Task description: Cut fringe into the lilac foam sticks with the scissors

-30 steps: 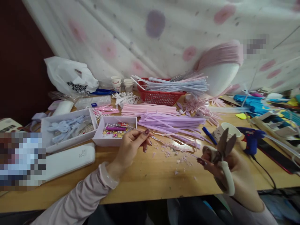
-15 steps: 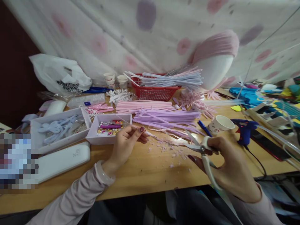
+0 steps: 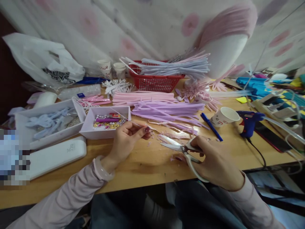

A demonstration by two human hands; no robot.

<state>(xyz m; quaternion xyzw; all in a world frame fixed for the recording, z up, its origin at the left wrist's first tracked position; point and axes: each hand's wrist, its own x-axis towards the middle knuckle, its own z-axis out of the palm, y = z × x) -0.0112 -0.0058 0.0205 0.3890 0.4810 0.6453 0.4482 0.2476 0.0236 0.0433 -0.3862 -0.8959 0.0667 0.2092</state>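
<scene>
L hand (image 3: pixel 125 137) is in front of the purple bundle (image 3: pixel 166 110), nr its left end; grip pinches a thin strand (image 3: pixel 121 114) btwn thumb & fingers, strand running back-left over the white box (image 3: pixel 95 135) left of the bundle. R hand (image 3: pixel 213 160) is in front of the bundle's right end, grip wrapped thru handles of the scissors (image 3: pixel 175 147); blades parted, tips twd L hand, not touching it. Purple scraps (image 3: pixel 149 144) lie on the tabletop (image 3: pixel 143 170) in front of the bundle. Pink stems (image 3: pixel 143 98) just behind it, red basket (image 3: pixel 154 84) farther back. Pen (image 3: pixel 211 127), paper cup (image 3: pixel 225 117) & glue gun (image 3: pixel 250 123) sit right of it.
</scene>
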